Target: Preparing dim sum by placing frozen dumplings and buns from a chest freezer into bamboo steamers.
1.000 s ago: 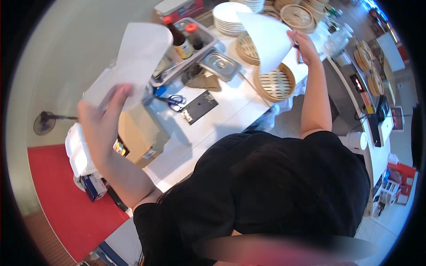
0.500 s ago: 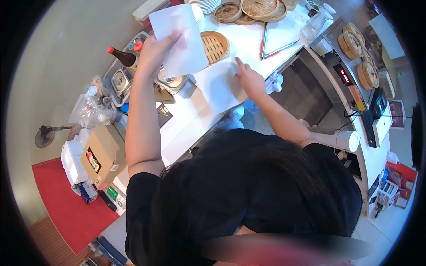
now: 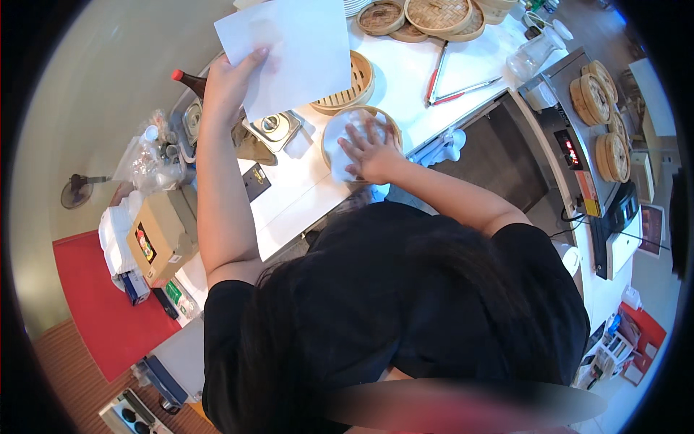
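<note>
My left hand (image 3: 231, 87) is raised at the upper left, gripping a white paper sheet (image 3: 296, 50) with the thumb on its face. My right hand (image 3: 372, 155) has its fingers spread flat on another white paper (image 3: 337, 134), which lies pressed into a round bamboo steamer (image 3: 389, 121) on the white counter (image 3: 311, 195). Just beyond, a second bamboo steamer (image 3: 361, 72) with a slatted base is partly hidden by the held sheet. Steel containers (image 3: 278, 130) sit to the left of the papered steamer.
Bamboo lids (image 3: 437, 14) are piled at the back, near red-handled tongs (image 3: 437, 79) and a glass pitcher (image 3: 524, 61). A sauce bottle (image 3: 191, 81), plastic bags (image 3: 155, 163) and a cardboard box (image 3: 163, 239) stand left. More steamers (image 3: 611, 155) sit on an appliance at the right.
My right hand has come down from holding paper aloft to lying spread on it in the steamer. My left hand has risen, still holding a sheet, and shifted slightly left over the last half second.
</note>
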`<state>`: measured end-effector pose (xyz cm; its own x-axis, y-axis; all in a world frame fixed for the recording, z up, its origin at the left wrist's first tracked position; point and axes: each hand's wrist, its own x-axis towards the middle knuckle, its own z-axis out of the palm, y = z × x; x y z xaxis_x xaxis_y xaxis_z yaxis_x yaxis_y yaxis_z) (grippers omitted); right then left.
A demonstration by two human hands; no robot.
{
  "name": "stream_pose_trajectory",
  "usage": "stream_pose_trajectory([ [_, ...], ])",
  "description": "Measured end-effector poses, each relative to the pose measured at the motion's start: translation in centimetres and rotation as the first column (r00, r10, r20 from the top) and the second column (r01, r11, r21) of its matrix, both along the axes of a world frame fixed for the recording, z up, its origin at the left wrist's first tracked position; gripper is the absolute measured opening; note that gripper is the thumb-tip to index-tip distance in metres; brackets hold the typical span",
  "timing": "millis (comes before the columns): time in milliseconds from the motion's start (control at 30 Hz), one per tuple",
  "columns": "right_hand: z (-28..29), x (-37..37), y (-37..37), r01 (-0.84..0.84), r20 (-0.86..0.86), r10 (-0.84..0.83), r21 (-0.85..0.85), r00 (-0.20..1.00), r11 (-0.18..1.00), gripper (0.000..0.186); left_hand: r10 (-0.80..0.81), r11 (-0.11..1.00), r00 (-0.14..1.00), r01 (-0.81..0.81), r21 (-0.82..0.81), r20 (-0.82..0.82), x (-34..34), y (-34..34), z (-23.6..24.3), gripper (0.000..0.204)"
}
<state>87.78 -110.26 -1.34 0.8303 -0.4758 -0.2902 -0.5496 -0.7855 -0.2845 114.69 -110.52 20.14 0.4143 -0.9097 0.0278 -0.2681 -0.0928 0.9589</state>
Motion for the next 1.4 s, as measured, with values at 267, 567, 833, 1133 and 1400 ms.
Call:
stream_pose_trajectory([
  [267,2.2,2.4,0.0,0.106,-0.104,-0.099,0.07,0.99,0.992,0.076,0.076,0.996,0.995,-0.079,0.052,0.061,0.7,0.3,0.0,0.04],
  [567,2.6,3.3,-3.2,-0.138,-0.267,0.133,-0.003,0.955,0.99,0.062,0.058,0.998,0.998,-0.058,0.001,-0.015,2.6,-0.9,-0.8,0.041],
  [833,-1.1,2.8,-2.0,0.07,0.12,-0.05,-0.169,0.992,0.983,0.047,-0.082,0.996,0.902,0.082,-0.018,-0.424,3.4,-5.2,-7.4,0.034],
  [1133,12.2,4.2,-12.1,0.19,-0.069,-0.183,0.117,0.981,0.975,0.02,0.228,0.924,0.971,-0.192,0.332,-0.073,2.2,-9.1,-22.2,0.028],
  [1400,6.0,10.5,-17.4,0.063,0.301,-0.06,0.003,0.952,0.998,0.022,0.024,0.926,0.795,-0.246,0.286,0.606,-1.4,-11.5,-21.5,0.03],
])
